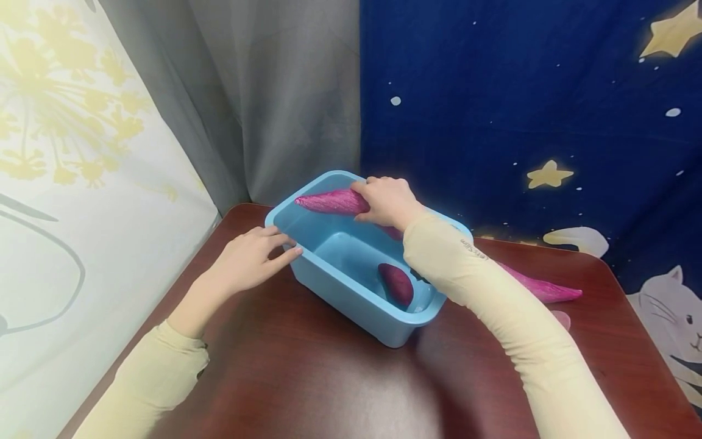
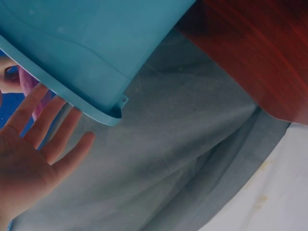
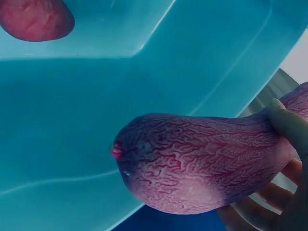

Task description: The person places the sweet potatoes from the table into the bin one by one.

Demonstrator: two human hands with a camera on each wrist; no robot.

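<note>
My right hand point(image 1: 386, 198) grips a long, tapered magenta vegetable-like piece point(image 1: 331, 202) above the far side of a light blue tub point(image 1: 351, 299). Up close, the right wrist view shows its wrinkled skin and a rounded end with a small pink nub point(image 3: 116, 151). At the tub's near left rim, my left hand point(image 1: 247, 259) rests its fingertips with the fingers spread and fairly straight. Inside the tub lies a dark reddish-purple piece point(image 1: 397, 285), much like a sweet potato. My right hand and sleeve hide part of the tub's far side.
Another tapered magenta piece point(image 1: 543, 289) lies on the brown table point(image 1: 329, 390) right of the tub, partly behind the right sleeve. Beside it shows the edge of a pinkish item point(image 1: 562, 318). Grey and blue curtains point(image 1: 466, 122) hang behind the table.
</note>
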